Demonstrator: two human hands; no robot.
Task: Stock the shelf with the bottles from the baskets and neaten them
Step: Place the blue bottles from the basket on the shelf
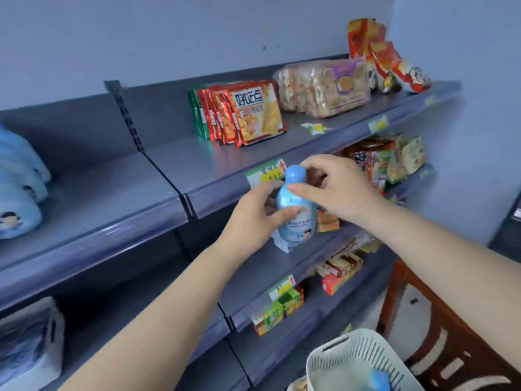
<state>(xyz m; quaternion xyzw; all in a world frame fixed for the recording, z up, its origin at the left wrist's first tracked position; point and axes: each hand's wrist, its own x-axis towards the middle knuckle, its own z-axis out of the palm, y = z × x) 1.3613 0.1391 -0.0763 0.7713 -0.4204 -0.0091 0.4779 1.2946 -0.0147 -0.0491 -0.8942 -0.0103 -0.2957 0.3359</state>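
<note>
While the shelf (pixel 197 176) runs grey and long from near left to far right, its top board has bare metal left of the crackers (pixel 253 114), and that gap lies up and far from the bottle (pixel 296 204). Bottle is in the air in front of the shelf edge, about level with the price tag (pixel 265 172), not resting on any board. Long axis near upright, cap up, tilted slightly left at the top.

Both hands are on it. Left hand (pixel 253 218) comes up from near left, forearm angled toward far right; its grip wraps the lower body, thumb across the label, other fingers behind. Right hand (pixel 338 187) comes in from near right, palm down, with a narrow grip at the neck and cap, thumb on the shoulder. Neither hand is free.

Left hand carries the weight, I'd judge; right only steadies or turns the top. Both are equally near the bare board, so either could place.

Next move likely needs a lift up and away over the shelf lip, keeping the axis upright so the base lands flat.

Basket (pixel 352 359) sits low at near right, under the right forearm; one more blue cap (pixel 380 380) shows inside.
</note>
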